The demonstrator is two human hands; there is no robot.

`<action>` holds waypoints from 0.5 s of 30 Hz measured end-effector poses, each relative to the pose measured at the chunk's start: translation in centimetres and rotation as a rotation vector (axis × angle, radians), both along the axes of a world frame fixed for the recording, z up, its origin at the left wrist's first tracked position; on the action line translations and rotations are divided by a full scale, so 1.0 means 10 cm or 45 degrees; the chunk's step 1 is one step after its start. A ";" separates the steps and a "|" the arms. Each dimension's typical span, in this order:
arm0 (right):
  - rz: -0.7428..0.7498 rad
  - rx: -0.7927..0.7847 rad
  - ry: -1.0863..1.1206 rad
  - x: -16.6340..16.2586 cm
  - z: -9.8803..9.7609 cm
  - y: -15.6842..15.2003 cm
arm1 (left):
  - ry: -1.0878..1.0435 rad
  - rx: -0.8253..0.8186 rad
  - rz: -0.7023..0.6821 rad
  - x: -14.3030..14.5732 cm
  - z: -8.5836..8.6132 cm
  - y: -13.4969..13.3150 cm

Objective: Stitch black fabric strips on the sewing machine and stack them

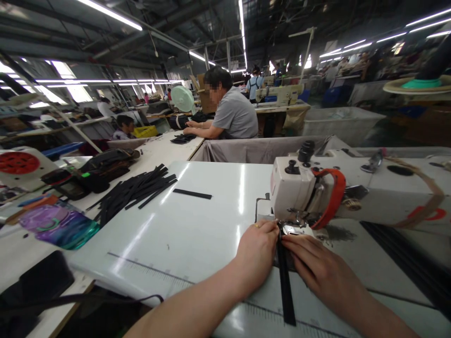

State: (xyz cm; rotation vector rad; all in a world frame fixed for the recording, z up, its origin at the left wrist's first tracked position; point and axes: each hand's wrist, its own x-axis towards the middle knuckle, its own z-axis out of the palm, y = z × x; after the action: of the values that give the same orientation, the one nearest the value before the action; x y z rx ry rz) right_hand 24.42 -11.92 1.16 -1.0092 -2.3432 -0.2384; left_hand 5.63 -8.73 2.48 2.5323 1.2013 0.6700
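Note:
A narrow black strap (286, 286) lies on the white table (197, 220), running from the sewing machine's presser foot (294, 228) toward me. My left hand (256, 251) rests curled on the strap's left side, fingertips pressing it just before the foot. Lying flat on the strap's right side, my right hand (317, 265) holds it down with the fingers together. The white sewing machine (352, 190) stands right behind both hands.
A pile of several black straps (132, 192) lies at the table's left, with a single strap (192, 193) beside it. A purple-teal plastic bag (58, 225) and dark bags (102, 166) sit further left. A seated person in grey (230, 112) works at the table beyond.

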 end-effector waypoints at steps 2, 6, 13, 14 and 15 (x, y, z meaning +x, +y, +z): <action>0.005 0.023 0.027 0.02 -0.01 0.00 | -0.045 0.010 0.031 -0.01 0.02 -0.06; 0.044 0.085 0.064 0.08 -0.06 0.02 | 0.022 0.050 -0.156 -0.09 0.06 -0.16; 0.119 0.167 0.056 0.15 -0.12 0.08 | 0.145 -0.026 0.048 -1.10 0.16 -0.03; 0.125 0.174 0.067 0.15 -0.13 0.08 | 0.171 -0.030 0.140 -1.31 0.17 -0.01; 0.129 0.178 0.079 0.16 -0.14 0.09 | 0.221 -0.019 0.254 -1.51 0.16 0.02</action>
State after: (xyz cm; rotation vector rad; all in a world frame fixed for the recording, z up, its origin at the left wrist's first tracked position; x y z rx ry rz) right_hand 25.97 -11.03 -0.25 -0.8168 -2.2792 -0.3216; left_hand -9.49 -8.56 4.12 2.5234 1.5267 0.4883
